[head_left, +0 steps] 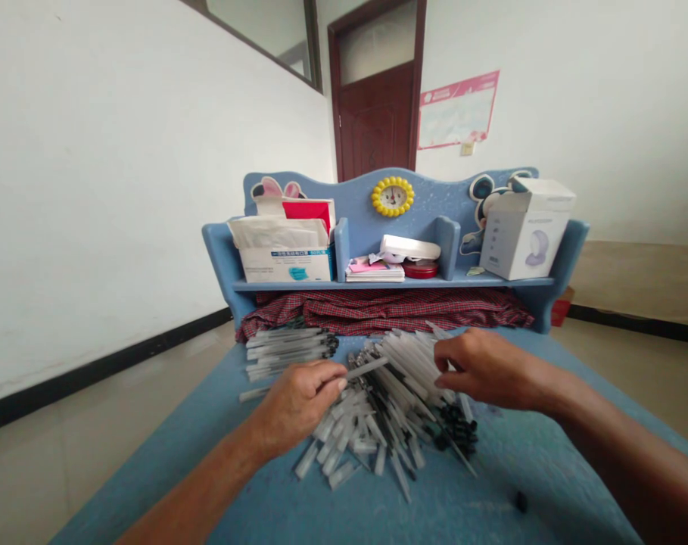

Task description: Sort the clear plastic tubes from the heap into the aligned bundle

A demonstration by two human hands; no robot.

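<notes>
My left hand (301,401) pinches a translucent pen barrel (369,368) between thumb and fingers; it points right over the heap. On the right, my right hand (485,369) has its fingers curled closed beside the bundle of long frosted pen barrels (406,367). Whatever its fingertips may hold is hidden. Between and below the hands lie dark thin refills (381,401) and several short clear pen caps (340,435). Small black parts (460,430) are piled below my right hand. A row of pens with dark ends (287,350) lies beyond my left hand.
A single black piece (521,501) lies near the front right of the blue table (434,507). Folded checked cloth (389,312) runs along the back under a shelf (298,286). The shelf bears a mask box (287,263), a white box (525,235) and booklets (375,274).
</notes>
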